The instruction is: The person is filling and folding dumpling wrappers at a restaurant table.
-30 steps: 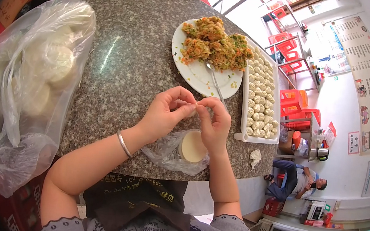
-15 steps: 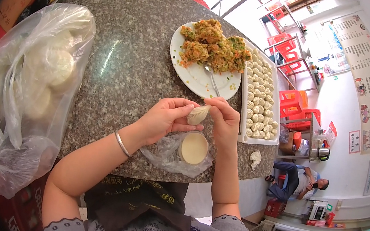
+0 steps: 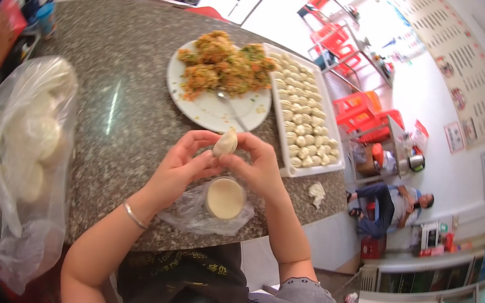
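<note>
A pleated dumpling (image 3: pixel 226 142) is held upright between my two hands, above the grey speckled table. My left hand (image 3: pixel 185 155) grips its left side with thumb and fingers. From the right, the thumb and forefinger of my right hand (image 3: pixel 258 163) press on it. Just below my hands, a round stack of pale dough wrappers (image 3: pixel 226 198) rests on a crumpled clear plastic bag (image 3: pixel 188 213). Beyond my hands is a white plate (image 3: pixel 183 98) with mounds of chopped vegetable filling (image 3: pixel 227 67) and a metal spoon (image 3: pixel 232 110). To its right, a white tray (image 3: pixel 332 167) holds rows of pleated dumplings (image 3: pixel 302 113).
A large clear plastic bag of dough (image 3: pixel 25 147) lies at the left. A blue cup (image 3: pixel 45 18) stands at the far left. Crumpled tissue (image 3: pixel 316 194) sits near the table's right edge. A person (image 3: pixel 394 205) sits off to the right, near red stools (image 3: pixel 355 110).
The whole view has shifted, moving the table things left in the picture. My hands have turned the dumpling more upright, and my right fingers now press against its side instead of pinching its tip.
</note>
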Available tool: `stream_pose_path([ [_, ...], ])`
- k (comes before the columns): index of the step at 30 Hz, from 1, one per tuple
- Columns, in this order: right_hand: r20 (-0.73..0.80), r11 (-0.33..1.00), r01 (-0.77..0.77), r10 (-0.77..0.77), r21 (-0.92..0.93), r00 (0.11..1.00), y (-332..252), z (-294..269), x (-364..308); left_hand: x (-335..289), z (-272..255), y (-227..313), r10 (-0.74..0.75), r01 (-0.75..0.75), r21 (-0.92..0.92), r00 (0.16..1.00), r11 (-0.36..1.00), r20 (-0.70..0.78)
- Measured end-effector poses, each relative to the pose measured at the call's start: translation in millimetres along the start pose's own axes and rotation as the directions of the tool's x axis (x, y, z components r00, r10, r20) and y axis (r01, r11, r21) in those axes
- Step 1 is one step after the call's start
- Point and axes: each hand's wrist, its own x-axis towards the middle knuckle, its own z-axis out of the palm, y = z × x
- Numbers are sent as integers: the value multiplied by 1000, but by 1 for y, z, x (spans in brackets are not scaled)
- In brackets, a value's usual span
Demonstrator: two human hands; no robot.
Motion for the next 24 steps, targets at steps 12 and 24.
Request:
stream_pose_path([
  [12,-588,747,-304,-141,-591,797,109,-262,-28,-6,-7,-21,257,-437,865,890,246,376],
  [24,-577,789,-230,-184,-569,796,78,-190,-8,-1,-10,-12,15,-6,153,998,988,-55],
])
